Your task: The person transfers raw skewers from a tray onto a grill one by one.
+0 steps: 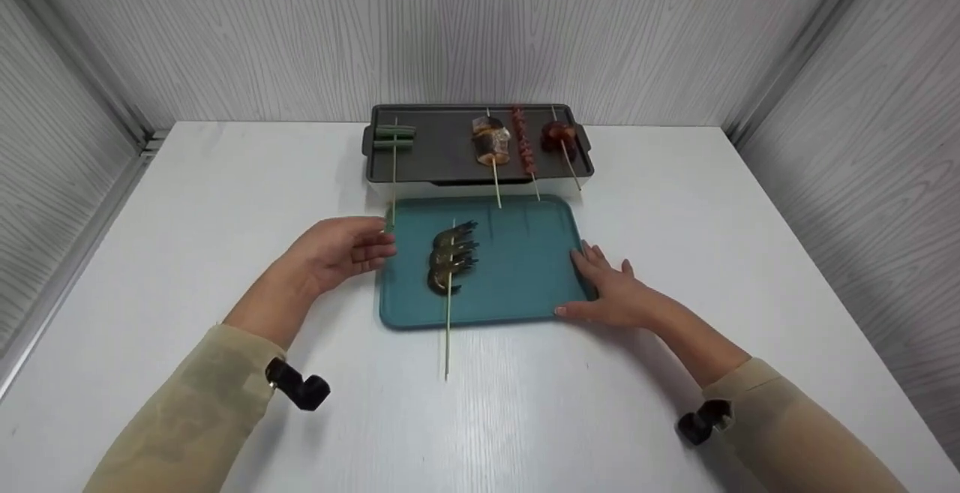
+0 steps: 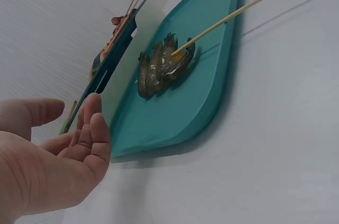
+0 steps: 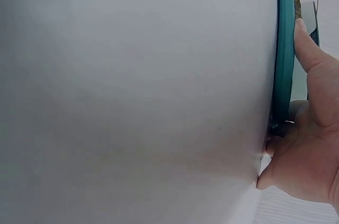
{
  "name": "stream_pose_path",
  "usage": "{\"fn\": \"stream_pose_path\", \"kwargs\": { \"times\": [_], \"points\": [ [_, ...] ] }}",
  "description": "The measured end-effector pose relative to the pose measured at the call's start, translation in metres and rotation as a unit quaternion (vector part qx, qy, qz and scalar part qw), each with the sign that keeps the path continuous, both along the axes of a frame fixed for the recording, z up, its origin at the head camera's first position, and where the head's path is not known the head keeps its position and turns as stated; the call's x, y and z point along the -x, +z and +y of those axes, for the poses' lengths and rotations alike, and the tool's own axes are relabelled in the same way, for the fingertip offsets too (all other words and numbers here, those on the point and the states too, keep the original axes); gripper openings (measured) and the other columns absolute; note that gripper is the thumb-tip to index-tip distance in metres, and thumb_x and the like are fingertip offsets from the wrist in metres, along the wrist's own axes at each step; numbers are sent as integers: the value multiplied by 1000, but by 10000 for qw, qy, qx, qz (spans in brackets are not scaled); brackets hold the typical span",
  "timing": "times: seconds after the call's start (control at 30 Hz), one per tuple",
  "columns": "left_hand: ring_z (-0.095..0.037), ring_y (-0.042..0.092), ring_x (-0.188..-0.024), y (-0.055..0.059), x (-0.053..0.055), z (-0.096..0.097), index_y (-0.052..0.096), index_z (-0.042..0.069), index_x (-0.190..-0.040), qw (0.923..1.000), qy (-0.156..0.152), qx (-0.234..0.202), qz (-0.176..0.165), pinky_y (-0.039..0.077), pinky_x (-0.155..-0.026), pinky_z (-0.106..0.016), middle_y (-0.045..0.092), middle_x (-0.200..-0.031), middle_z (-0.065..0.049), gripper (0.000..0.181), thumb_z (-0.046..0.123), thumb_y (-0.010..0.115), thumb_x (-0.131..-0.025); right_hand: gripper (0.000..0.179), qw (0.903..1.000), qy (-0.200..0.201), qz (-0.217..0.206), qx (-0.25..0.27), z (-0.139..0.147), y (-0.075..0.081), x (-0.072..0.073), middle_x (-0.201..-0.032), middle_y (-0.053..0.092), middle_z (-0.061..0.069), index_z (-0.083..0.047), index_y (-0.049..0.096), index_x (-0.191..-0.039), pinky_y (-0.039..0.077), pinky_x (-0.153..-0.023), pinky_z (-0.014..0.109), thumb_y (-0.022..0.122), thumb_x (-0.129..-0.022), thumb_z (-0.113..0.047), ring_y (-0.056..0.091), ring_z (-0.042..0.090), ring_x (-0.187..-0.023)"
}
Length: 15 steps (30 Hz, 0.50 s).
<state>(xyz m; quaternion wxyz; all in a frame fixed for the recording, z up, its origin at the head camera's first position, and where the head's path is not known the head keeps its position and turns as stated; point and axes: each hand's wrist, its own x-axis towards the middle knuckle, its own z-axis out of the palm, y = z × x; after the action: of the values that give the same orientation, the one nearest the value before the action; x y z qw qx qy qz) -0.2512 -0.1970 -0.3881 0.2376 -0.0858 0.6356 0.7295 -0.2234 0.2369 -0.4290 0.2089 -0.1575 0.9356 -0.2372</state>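
In the head view, a teal tray lies on the table, bearing a shrimp skewer whose bare stick overhangs the front edge. My left hand hovers by the tray's left edge, fingers loosely bent and holding nothing; the left wrist view shows its thumb apart from the fingers. Just beyond it is the stick of a green vegetable skewer, which lies on a dark grill plate. My right hand rests at the tray's front right corner, fingers spread, with thumb and forefinger touching the rim.
Toward the right of the grill plate lie a chunky fish-like skewer, a thin red meat skewer and a dark reddish-brown skewer. Their sticks point forward over the plate's front edge. Pale wood-grain panels enclose the white table.
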Motion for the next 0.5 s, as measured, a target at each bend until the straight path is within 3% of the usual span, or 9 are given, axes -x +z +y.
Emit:
{"fn": "stream_pose_path", "kwargs": {
  "times": [0.17, 0.5],
  "points": [
    [-18, 71, -106, 2, -27, -4, 37, -9, -157, 9999, -100, 0, 42, 54, -101, -31, 67, -117, -9, 59, 21, 56, -110, 112, 10000, 25, 29, -13, 0, 1, 0, -177, -7, 18, -1, 10, -170, -14, -123, 67, 69, -97, -62, -8, 37, -162],
    [-20, 74, -107, -1, -78, 1, 42, -9, -156, 9987, -496, -150, -14, 57, -96, -31, 71, -121, -13, 57, 21, 58, -110, 112, 9999, 3, 10, -101, 0, 1, -1, -177, -8, 17, -2, 9, -170, -14, -123, 65, 67, -97, -65, -9, 35, -163]
  ]
}}
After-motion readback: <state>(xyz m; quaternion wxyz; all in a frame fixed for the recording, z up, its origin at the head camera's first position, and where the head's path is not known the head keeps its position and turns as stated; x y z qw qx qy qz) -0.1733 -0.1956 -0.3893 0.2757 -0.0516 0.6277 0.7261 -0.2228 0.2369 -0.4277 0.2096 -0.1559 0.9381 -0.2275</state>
